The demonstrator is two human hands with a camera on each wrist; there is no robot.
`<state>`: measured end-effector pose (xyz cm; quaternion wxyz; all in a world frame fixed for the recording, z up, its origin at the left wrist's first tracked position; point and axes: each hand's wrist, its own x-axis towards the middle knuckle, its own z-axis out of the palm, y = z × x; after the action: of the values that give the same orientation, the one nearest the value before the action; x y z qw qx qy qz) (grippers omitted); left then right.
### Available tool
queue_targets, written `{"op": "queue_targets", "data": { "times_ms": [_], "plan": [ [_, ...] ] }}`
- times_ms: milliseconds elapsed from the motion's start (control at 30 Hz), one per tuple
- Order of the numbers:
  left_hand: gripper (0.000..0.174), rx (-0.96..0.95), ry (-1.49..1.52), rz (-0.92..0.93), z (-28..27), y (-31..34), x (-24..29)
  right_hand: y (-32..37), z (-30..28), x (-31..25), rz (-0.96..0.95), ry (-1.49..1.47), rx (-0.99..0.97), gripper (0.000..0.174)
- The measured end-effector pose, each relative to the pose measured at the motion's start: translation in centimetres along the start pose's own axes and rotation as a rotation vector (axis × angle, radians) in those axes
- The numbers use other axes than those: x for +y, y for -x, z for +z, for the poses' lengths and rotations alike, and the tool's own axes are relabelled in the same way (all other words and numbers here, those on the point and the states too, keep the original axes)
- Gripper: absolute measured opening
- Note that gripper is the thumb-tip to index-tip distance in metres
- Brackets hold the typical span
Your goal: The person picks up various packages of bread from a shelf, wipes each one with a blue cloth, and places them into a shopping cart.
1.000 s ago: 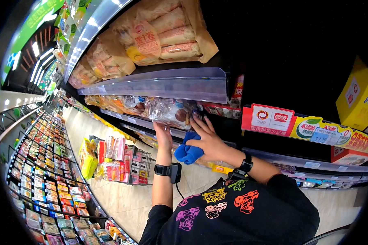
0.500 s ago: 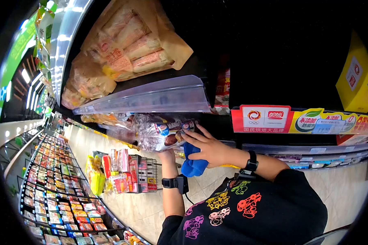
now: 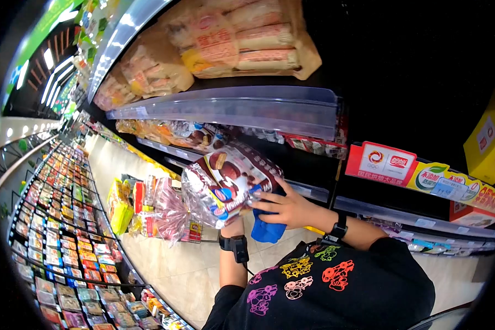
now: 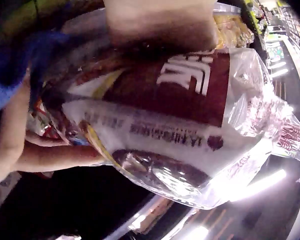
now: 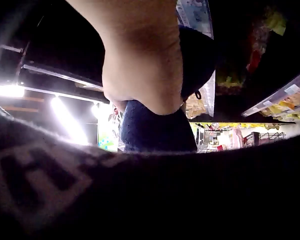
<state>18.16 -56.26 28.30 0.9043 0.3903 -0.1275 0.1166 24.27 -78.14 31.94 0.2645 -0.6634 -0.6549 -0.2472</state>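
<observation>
A clear bag of chocolate pastries [image 3: 225,184] with a maroon label hangs in front of the shelf edge. My left hand [image 3: 235,224] holds it from below and is mostly hidden by the bag. In the left wrist view the bag [image 4: 180,120] fills the frame under my blurred palm [image 4: 160,20]. My right hand [image 3: 283,206] holds a blue cloth [image 3: 268,229] bunched under its palm, while its fingertips touch the bag's right side. The right wrist view shows only the heel of that hand [image 5: 140,65] and the dark blue cloth [image 5: 157,130].
Bagged breads lie on shelves behind clear plastic lips [image 3: 231,110]. Red and yellow price strips [image 3: 401,168] run along the shelf to the right. A wire display basket [image 3: 159,212] of snacks stands in the aisle, with packed shelves [image 3: 55,231] opposite.
The bag of pastries has come off the shelf, out and down toward my body, with both hands. The blue cloth stays in my right hand.
</observation>
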Motion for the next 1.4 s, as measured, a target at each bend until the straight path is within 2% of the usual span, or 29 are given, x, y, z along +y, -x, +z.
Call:
{"op": "queue_targets", "data": {
  "times_ms": [67, 100, 333, 400, 500, 600, 633, 667, 733, 767, 800, 867, 900, 1000, 1033, 1067, 1100, 1133, 1167, 1233, 1400],
  "plan": [
    [0.050, 0.016, 0.003, -0.024, 0.6, 1.2, 0.5, -0.5, 0.8, -0.3, -0.105, 0.060, 0.124, 0.024],
    [0.050, 0.025, 0.005, -0.033, 0.9, 1.8, 0.8, -0.6, 1.4, -0.6, -0.083, 0.022, 0.166, 0.018],
    [0.049, 0.178, 0.068, -0.075, 2.7, 7.2, 3.5, -2.3, 4.1, -2.1, -0.068, -0.230, 0.187, 0.015],
    [0.049, 0.247, 0.103, -0.033, 0.9, 9.1, 4.0, -3.8, 5.1, -2.9, -0.076, -0.368, 0.218, 0.016],
    [0.059, 0.316, 0.161, 0.075, -7.7, 11.2, 4.2, -5.5, 7.1, -4.0, 0.042, -0.666, 0.166, 0.022],
    [0.058, 0.569, -1.038, 0.522, -4.3, 10.5, 8.1, -5.6, 10.3, -4.3, 0.230, -1.157, 0.056, 0.029],
    [0.055, 0.613, -1.110, 0.481, -3.6, 11.3, 8.9, -6.2, 11.3, -4.5, 0.313, -1.309, 0.107, 0.031],
    [0.052, 0.656, -1.177, 0.437, -2.9, 12.1, 9.6, -6.4, 11.6, -5.2, 0.584, -1.625, 0.088, 0.044],
    [0.047, 0.734, -1.302, 0.338, -2.4, 13.5, 10.5, -5.5, 12.4, -5.7, 0.910, -1.713, 0.046, 0.059],
    [0.046, 0.766, -1.332, 0.371, -3.5, 14.5, 10.1, -5.3, 13.9, -5.4, 1.020, -1.928, 0.049, 0.069],
    [0.046, 0.788, -1.274, 0.346, -4.4, 15.6, 9.8, -4.9, 14.6, -5.6, 1.107, -1.958, 0.025, 0.063],
    [0.047, 0.822, -1.160, 0.302, -6.3, 17.7, 9.3, -3.9, 16.9, -5.5, 1.204, -2.050, -0.099, 0.056],
    [0.055, 0.847, -1.145, 0.240, -7.7, 19.1, 9.0, -3.4, 18.0, -5.6, 1.236, -2.059, -0.130, 0.053],
    [0.065, 0.951, -0.803, 0.070, -9.5, 22.4, 8.1, -2.2, 21.2, -7.1, 1.357, -2.107, -0.244, 0.046],
    [0.070, 0.952, -0.853, -0.070, -9.4, 23.4, 9.1, -2.2, 22.1, -8.0, 1.418, -2.133, -0.295, 0.045],
    [0.070, 0.930, -0.822, -0.127, -9.2, 24.4, 9.8, -2.2, 23.0, -9.0, 1.480, -2.160, -0.346, 0.045],
    [0.070, 0.906, -0.792, -0.187, -8.6, 25.5, 10.6, -2.1, 24.2, -10.2, 1.410, -2.178, -0.315, 0.040],
    [0.071, 0.880, -0.762, -0.248, -7.5, 26.2, 11.8, -1.9, 25.4, -11.2, 1.458, -2.202, -0.333, 0.039],
    [0.070, 0.894, -0.878, -0.357, -7.1, 27.0, 12.8, -1.4, 26.6, -12.1, 1.510, -2.223, -0.351, 0.038],
    [0.068, 0.879, -0.836, -0.299, -9.6, 29.3, 11.9, -1.3, 27.9, -13.8, 1.591, -2.206, -0.383, 0.034],
    [0.063, 0.860, -0.703, -0.173, -12.7, 30.8, 12.1, -4.7, 30.2, -14.9, 1.566, -2.126, -0.489, 0.040]
  ]
}}
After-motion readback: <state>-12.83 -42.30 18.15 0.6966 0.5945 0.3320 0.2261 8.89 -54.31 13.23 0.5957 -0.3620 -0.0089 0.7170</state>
